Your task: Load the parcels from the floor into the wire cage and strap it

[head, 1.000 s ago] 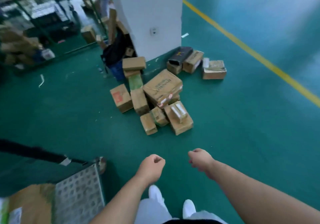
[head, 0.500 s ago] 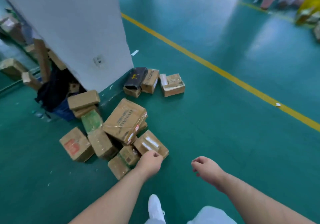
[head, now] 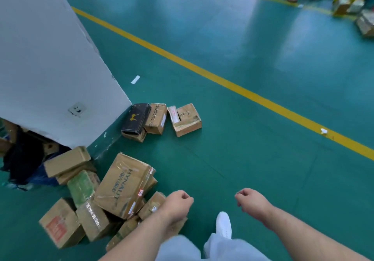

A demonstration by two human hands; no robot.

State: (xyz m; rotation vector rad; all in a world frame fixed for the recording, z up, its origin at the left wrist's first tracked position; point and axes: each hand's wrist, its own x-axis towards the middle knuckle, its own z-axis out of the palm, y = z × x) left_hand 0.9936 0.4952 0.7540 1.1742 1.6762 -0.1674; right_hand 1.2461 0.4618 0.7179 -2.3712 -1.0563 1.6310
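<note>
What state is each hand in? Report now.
Left hand: closed fist, holding nothing.
Right hand: fingers curled shut, holding nothing.

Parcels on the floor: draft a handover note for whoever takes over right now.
Left hand: curled, empty, over the heap's near edge.
Right hand: curled, empty, over bare floor.
Parcels: heap topped by a big taped box at the white pillar's foot; a black parcel and brown boxes at its corner.
Wire cage: not in view.
Done: nothing in hand; loaded count unknown.
Left: carry every parcel here to the cage, then strap it.
</note>
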